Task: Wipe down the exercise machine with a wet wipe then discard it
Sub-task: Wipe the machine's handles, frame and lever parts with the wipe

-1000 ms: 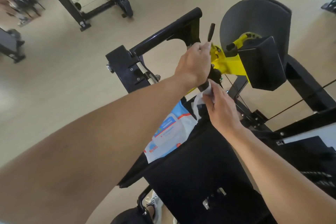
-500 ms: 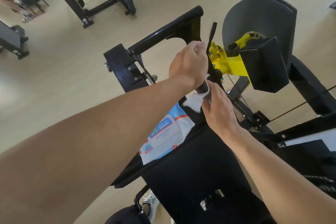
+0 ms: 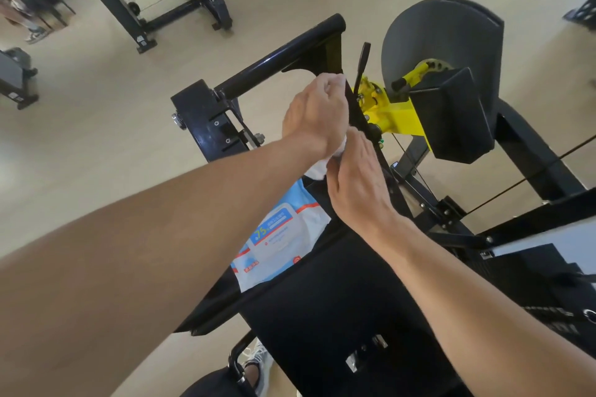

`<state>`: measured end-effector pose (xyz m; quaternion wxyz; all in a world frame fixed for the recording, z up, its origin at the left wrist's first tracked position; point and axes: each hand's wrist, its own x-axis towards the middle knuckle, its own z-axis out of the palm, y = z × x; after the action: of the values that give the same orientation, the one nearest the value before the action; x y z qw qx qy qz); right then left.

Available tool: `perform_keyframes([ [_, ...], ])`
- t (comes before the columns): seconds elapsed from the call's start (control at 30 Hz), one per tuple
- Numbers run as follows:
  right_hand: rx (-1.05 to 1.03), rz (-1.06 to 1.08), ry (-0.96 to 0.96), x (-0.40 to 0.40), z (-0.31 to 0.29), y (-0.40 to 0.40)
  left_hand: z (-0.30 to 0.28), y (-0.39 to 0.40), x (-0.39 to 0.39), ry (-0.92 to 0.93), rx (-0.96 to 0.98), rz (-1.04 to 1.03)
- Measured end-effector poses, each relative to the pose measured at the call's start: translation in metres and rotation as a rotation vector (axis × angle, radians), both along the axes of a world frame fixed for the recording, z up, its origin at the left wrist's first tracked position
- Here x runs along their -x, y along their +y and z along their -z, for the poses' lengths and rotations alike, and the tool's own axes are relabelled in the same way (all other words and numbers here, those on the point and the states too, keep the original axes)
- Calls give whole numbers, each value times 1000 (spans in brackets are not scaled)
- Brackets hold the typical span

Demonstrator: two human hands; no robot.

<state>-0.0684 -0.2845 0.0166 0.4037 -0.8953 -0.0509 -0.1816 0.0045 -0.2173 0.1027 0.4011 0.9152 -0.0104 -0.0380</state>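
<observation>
The exercise machine has a black upright handle bar beside a yellow bracket and a grey round cover. My left hand is closed in a fist around that upright bar. Just below it, my right hand presses a white wet wipe against the same bar, touching my left wrist. Most of the wipe is hidden between the two hands. A blue and white wet wipe pack lies on the machine's black pad.
A thick black crossbar runs up and to the right behind my hands, and a thin black lever stands next to the yellow bracket. Other black machines stand on the beige floor at the upper left. A sneaker shows below the pad.
My right hand has slid up the bar with the wipe until it meets my left wrist. My left hand keeps its grip on the bar, and less of the wipe shows.
</observation>
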Motion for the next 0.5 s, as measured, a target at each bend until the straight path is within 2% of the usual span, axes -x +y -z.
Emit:
perform_keyframes([
  [0.1, -32, 48, 113, 3, 23, -4, 0, 0, -1, 6, 11, -4],
  [0.17, 42, 81, 169, 7, 39, -15, -2, -1, -1, 13, 19, 0],
  [0.27, 85, 52, 96, 4, 30, -16, -3, -1, -2, 10, 19, 14],
  [0.37, 2, 21, -10, -2, 7, -3, -2, -1, -2, 28, 18, 27],
  [0.5, 19, 61, 134, 3, 30, -10, 0, -1, -2, 37, 36, 16],
])
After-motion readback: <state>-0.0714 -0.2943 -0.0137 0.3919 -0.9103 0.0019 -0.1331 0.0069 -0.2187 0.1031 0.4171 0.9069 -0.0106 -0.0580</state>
